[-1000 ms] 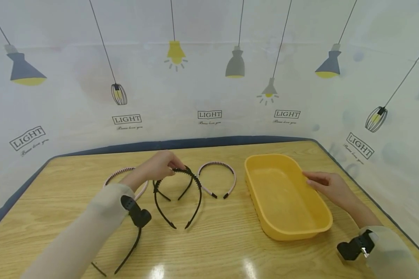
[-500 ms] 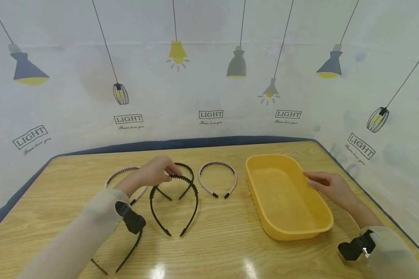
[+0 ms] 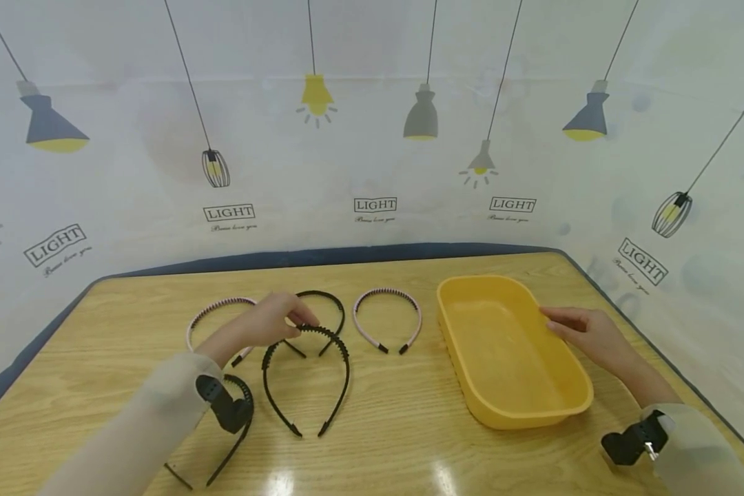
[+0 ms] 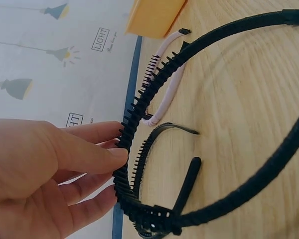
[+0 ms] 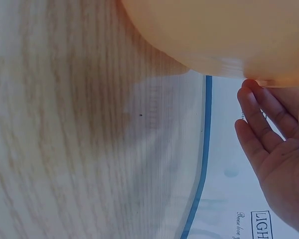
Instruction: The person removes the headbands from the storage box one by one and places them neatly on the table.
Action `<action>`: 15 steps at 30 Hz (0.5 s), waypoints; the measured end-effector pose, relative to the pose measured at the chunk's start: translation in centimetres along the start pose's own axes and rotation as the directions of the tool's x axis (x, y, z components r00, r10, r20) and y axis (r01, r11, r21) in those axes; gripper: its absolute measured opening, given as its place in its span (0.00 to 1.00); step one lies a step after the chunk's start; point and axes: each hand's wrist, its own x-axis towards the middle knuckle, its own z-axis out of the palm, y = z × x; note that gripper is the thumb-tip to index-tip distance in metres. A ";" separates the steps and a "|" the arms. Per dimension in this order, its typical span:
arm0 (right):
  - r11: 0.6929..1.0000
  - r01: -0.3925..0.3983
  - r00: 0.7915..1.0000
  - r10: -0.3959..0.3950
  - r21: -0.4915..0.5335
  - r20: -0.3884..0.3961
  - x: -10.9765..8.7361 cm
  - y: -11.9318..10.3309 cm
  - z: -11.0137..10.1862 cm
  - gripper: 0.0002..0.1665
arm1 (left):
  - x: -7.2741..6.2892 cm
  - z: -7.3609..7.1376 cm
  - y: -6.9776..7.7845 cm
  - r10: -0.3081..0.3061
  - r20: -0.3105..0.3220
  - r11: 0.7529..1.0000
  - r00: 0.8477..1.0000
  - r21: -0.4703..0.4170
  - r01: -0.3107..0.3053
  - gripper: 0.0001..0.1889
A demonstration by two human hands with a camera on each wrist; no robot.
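Note:
With thumb and fingers, my left hand (image 3: 273, 320) pinches the toothed top of a black headband (image 3: 348, 372). Its two ends point down toward the table; I cannot tell whether they touch it. The left wrist view shows the small comb teeth along the headband (image 4: 162, 74) beside the fingertips. My right hand (image 3: 595, 337) holds the right rim of a yellow plastic basket (image 3: 502, 351) that has nothing in it. From the right wrist view, fingertips of the right hand (image 5: 269, 134) meet the basket's outer wall (image 5: 229, 50); the thumb is hidden there.
Behind the held headband lies another black headband (image 3: 322, 294). A pink one (image 3: 386, 292) lies between it and the basket. Partly covered by the left arm are a second pink headband (image 3: 223, 301) and a black one (image 3: 231, 452). A printed curtain (image 3: 372, 138) borders the wooden table (image 3: 403, 406).
My left hand has moved toward me and slightly left, bringing the black headband closer to the front and lower. The right hand and basket stay where they were.

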 end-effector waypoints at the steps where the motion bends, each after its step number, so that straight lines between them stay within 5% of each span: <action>1: 1.000 0.001 1.000 -0.001 0.001 0.000 0.0 0.0 0.0 0.24 | -0.1 0.1 0.0 -0.001 0.002 1.000 1.000 -0.004 0.001 0.13; 15: 1.000 0.009 1.000 -0.009 0.007 0.003 0.0 0.1 0.1 0.24 | -1.1 1.8 -0.7 0.026 0.031 0.998 0.999 -0.049 -0.024 0.14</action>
